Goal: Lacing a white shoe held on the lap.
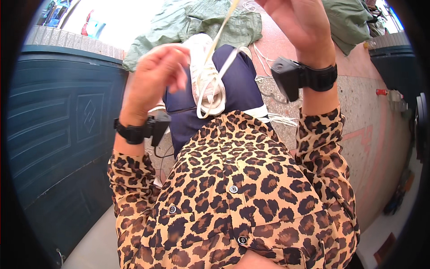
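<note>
A white lace-up shoe [207, 85] lies on my lap, on dark blue trousers. A pale flat shoelace [222, 31] runs up from the shoe and leaves the upper edge, close to my right hand [295, 20]. That hand is raised, and its fingers are cut off by the frame, so its grip is hidden. Left of the shoe is my left hand [156, 74], blurred by motion. Its fingers are loosely bent and apart, with nothing visible in them. Another stretch of white lace [227, 65] loops over the shoe and hangs at its near end.
Green crumpled sheeting [179, 27] lies beyond my knees, with more green cloth [347, 22] at the far right. Loose white laces [282, 120] trail beside my right thigh. A dark blue panelled door [67, 112] stands at the left. A small red-capped item [381, 92] is at the right.
</note>
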Motion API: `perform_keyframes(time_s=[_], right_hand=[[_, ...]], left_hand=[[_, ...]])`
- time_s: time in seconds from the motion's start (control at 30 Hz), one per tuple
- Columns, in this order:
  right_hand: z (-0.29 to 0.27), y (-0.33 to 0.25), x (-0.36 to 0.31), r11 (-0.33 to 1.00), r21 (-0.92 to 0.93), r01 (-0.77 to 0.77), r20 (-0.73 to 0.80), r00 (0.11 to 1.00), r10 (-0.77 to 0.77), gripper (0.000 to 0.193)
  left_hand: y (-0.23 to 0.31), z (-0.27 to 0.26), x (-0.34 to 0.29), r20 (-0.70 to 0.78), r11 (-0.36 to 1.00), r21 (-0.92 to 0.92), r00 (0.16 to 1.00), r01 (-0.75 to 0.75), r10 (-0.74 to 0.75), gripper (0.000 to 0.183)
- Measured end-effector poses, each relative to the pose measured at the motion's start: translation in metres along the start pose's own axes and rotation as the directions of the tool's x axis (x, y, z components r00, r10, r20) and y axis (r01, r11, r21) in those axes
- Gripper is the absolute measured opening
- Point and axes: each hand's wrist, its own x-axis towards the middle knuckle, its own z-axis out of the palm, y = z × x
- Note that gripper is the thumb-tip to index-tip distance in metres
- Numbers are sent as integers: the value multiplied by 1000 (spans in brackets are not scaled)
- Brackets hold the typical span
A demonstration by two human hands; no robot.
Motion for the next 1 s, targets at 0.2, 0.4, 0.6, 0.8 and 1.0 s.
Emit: perform_keyframes(time_s=[0.2, 0.4, 0.6, 0.8, 1.0], right_hand=[[-5, -6, -9, 991, 131, -38, -132, 990, 55, 18], [-13, -4, -11, 991, 52, -123, -197, 972, 131, 19], [-2, 5, -23, 636, -736, -232, -28, 949, 313, 17], [-73, 23, -79, -170, -904, 391, 188, 724, 664, 6], [-73, 75, -111, -561, -737, 377, 74, 870, 488, 9]], left_hand=[[-35, 1, 5, 146, 767, 633, 956, 109, -256, 19], [-120, 59, 28, 35, 464, 882, 992, -88, 121, 24], [-131, 70, 43, -13, 229, 972, 983, 55, -181, 21], [-55, 18, 12, 295, 980, 12, 936, 199, -194, 11], [11, -126, -2, -177, 863, -500, 984, -67, -26, 15]])
